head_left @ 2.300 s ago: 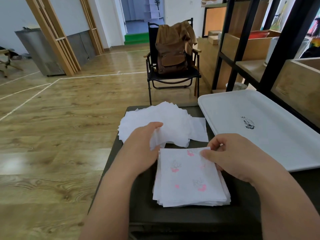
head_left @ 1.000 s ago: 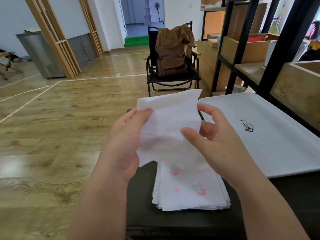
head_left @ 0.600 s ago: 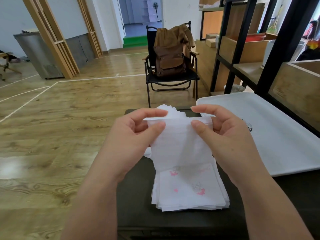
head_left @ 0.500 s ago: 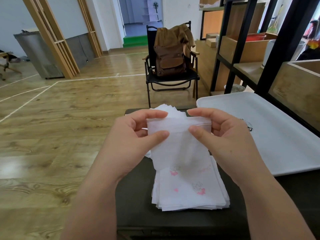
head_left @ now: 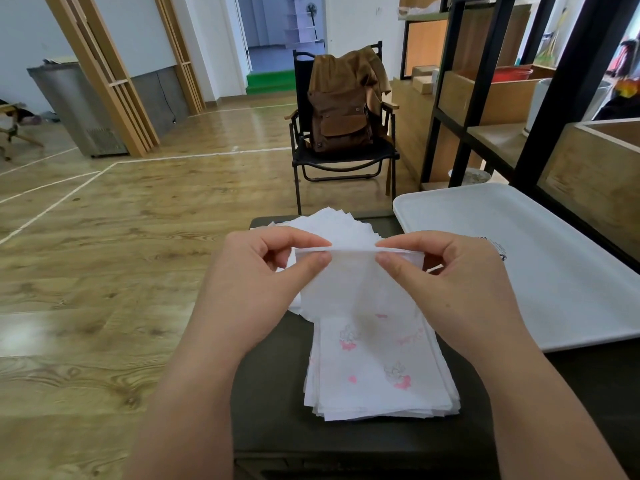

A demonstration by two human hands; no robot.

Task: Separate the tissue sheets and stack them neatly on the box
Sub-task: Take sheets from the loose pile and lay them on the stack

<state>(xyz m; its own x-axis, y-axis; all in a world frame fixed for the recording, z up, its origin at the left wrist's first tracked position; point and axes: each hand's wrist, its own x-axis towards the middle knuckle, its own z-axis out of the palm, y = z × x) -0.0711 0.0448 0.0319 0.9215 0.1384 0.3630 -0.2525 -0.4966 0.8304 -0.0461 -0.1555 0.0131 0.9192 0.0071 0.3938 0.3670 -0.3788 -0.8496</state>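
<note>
- Sheet (head_left: 349, 282) held above box (head_left: 273, 393), top edge pinched by left hand (head_left: 256, 289) and right hand (head_left: 446, 289).
- Plies should be rubbed apart gently at that edge.
- Separated pile (head_left: 332, 225) lies far; unsorted stack (head_left: 377, 368) near.

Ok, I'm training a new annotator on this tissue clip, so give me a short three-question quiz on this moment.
1. True or false: both the left hand and the right hand pinch the top edge of the tissue sheet.
2. Which pile shows pink prints? A) the near stack B) the fanned pile behind the hands
3. Fill in: the white tray lies to the ____ of the dark box.

Key: 1 true; 2 A; 3 right.
</note>
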